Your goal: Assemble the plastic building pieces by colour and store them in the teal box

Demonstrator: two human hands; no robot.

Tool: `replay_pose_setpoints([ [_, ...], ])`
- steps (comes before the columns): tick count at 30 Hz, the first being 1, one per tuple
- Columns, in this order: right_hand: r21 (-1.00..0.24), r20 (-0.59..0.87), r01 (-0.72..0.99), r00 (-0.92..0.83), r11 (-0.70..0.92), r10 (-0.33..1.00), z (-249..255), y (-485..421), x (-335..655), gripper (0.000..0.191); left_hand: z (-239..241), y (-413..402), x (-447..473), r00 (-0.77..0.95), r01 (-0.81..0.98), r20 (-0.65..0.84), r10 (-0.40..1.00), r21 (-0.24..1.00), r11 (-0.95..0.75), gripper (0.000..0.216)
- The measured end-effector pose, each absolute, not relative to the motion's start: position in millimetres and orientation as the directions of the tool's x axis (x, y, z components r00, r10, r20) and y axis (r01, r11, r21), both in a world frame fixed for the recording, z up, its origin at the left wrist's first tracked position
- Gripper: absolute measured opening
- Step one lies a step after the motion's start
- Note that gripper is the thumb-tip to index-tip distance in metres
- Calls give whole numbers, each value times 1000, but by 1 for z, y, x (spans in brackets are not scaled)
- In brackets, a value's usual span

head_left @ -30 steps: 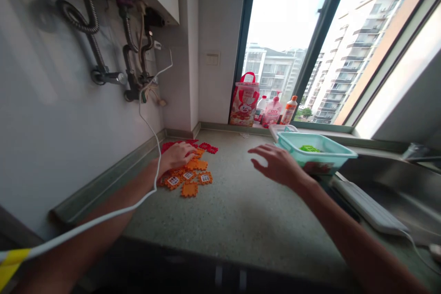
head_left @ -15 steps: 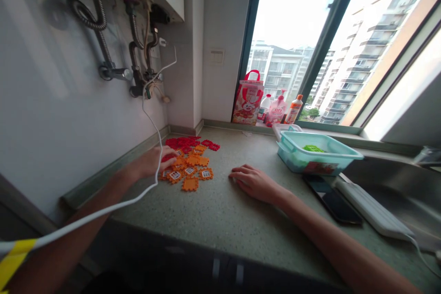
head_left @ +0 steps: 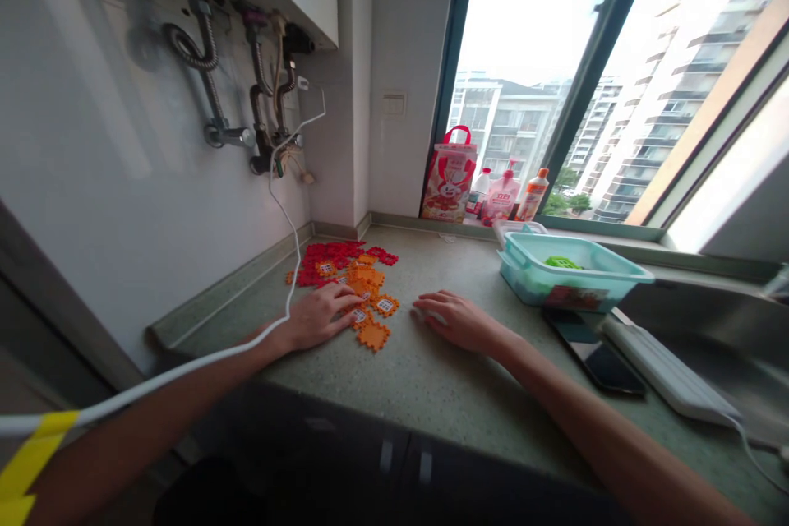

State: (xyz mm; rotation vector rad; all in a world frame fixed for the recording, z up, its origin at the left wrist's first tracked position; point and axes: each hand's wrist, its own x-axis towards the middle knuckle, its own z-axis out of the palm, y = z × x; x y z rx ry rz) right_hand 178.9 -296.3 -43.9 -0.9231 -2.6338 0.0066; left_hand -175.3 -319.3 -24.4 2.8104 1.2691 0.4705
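My left hand (head_left: pixel 320 316) lies palm down at the near left side of a pile of flat plastic tiles with toothed edges, its fingers stretched over some of them. The orange tiles (head_left: pixel 374 336) are spread beside and under its fingertips, several with white window-like grids. Behind them, against the corner, lie the red tiles (head_left: pixel 333 251), heaped together. To the right of the pile my right hand (head_left: pixel 456 319) rests on the counter with its fingers extended, touching no tile. What lies under the left fingers is partly hidden.
A teal plastic box (head_left: pixel 573 271) with green pieces stands at the right, its lid behind. In front are a dark phone (head_left: pixel 595 353) and a white power strip (head_left: pixel 669 370), beside the sink (head_left: pixel 727 329). A white cable (head_left: pixel 203 368) crosses above my left arm.
My left hand has come nearer and to the right, pushing orange tiles rightward and closer together. My right hand has barely moved. The view has shifted slightly.
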Motion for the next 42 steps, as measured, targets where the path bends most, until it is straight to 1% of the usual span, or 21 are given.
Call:
replay_pose_setpoints([
  [2,-134,338,616,-708,776,621,-42,-302,174,40,-21,-311,-167,652,695,279,705,152,-702,40],
  [4,-159,340,601,-711,783,615,-38,-311,167,45,-19,-294,-168,641,697,330,693,130,-706,38],
  [6,-178,314,571,-739,801,596,-32,-322,158,55,-19,-271,-178,562,769,406,721,64,-636,36],
  [8,-195,268,538,-775,820,572,-26,-332,149,62,-24,-250,-190,454,858,475,754,-6,-513,33],
  [10,-215,232,502,-807,838,543,-23,-337,142,60,-30,-238,-200,399,899,495,772,-46,-436,29],
  [11,-227,230,484,-817,845,529,-23,-338,140,57,-33,-236,-203,399,902,490,775,-60,-427,27],
  [14,-246,270,441,-824,863,498,-24,-335,139,44,-39,-244,-201,436,886,480,761,-79,-457,26],
  [16,-241,302,445,-810,862,503,-26,-330,143,34,-39,-253,-195,468,867,474,746,-84,-490,26],
  [18,-225,323,479,-785,849,529,-28,-325,150,27,-38,-260,-188,508,845,452,733,-93,-527,26],
  [21,-184,325,555,-744,811,584,-29,-317,163,22,-35,-266,-182,560,811,415,717,-97,-577,27],
  [24,-136,308,632,-705,763,639,-31,-310,175,20,-30,-271,-180,570,793,433,698,-66,-606,27],
  [27,-95,333,655,-689,750,644,-37,-305,180,21,-22,-278,-181,626,718,464,626,-30,-696,29],
  [30,-78,369,611,-716,788,592,-42,-307,175,35,-17,-288,-182,737,603,398,546,-21,-798,33],
  [32,-89,368,565,-747,820,554,-42,-312,169,44,-17,-296,-184,766,581,350,539,-20,-813,37],
  [35,-111,340,517,-783,849,521,-39,-319,162,47,-22,-306,-191,738,630,342,582,-39,-775,39],
  [39,-125,294,542,-780,831,553,-35,-322,163,41,-33,-312,-208,639,731,395,660,-44,-681,29],
  [40,-129,283,556,-773,821,568,-34,-322,164,40,-35,-312,-212,621,745,400,674,-36,-666,30],
  [42,-133,265,575,-764,807,589,-33,-321,167,39,-37,-310,-218,574,782,417,705,-23,-623,37],
])
